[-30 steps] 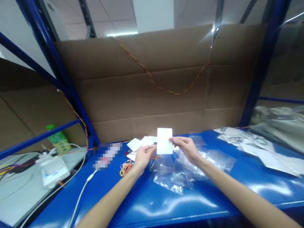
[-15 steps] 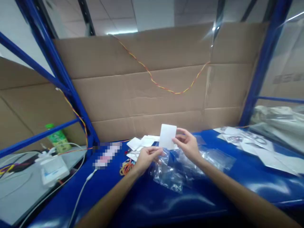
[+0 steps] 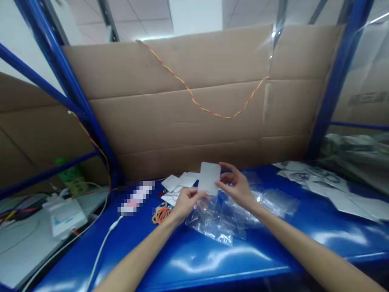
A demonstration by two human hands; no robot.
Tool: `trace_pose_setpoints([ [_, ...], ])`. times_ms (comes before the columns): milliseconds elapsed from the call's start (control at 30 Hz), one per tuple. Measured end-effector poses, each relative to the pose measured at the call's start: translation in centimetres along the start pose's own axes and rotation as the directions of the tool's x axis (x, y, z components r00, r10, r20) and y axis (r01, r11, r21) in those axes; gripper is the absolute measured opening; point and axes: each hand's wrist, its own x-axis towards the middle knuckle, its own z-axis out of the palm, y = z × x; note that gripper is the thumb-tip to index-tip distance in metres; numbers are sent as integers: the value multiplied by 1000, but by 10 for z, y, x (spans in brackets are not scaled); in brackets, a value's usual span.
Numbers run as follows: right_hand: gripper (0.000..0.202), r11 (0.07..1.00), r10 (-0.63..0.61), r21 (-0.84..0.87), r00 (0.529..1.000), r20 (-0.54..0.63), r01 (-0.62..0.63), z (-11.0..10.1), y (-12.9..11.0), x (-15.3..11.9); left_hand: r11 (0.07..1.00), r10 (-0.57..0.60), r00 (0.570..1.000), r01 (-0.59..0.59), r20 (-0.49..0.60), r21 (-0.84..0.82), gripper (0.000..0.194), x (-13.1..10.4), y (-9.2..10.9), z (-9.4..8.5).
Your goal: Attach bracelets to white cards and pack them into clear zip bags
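Observation:
A white card point(image 3: 209, 178) with rounded corners is held up between both hands over the blue table surface. My left hand point(image 3: 189, 202) pinches at its lower left corner, thumb in front. Clear plastic lies right under those fingertips, and I cannot tell whether they grip some of it too. My right hand point(image 3: 237, 187) holds the card's right edge between thumb and fingers. Below the hands are crumpled clear plastic bags point(image 3: 220, 231). More white cards point(image 3: 172, 183) lie in a loose pile beside my left hand, with coloured rubber bands point(image 3: 160, 215) in front of them.
White printed sheets point(image 3: 331, 184) spread along the right side. A white cable point(image 3: 101, 247) crosses the left of the blue table. On a grey surface farther left stand a green bottle point(image 3: 71, 176) and a white box point(image 3: 68, 217). Cardboard point(image 3: 188, 129) walls the back between blue posts.
The white card has shifted slightly left and down, with my right hand following. My left thumb now overlaps the card's lower left corner, where before the fingers pinched the plastic below it.

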Motion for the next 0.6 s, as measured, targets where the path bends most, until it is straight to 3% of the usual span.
trace_pose_setpoints([
  [133, 57, 998, -10, -57, 1000, 20, 11, -1, -1, 0, 1000, 14, 999, -14, -31, -3, 49, 1, -1, 0],
  [333, 23, 972, -46, -229, 998, 53, 57, -1, -3, 0, 999, 36, 997, -36, -75, -8, 56, 3, 0, -2],
  [600, 31, 951, -33, -296, 981, 194, 90, 1, -8, -4, 998, 57, 994, -56, -90, 22, 57, 5, -5, -4],
])
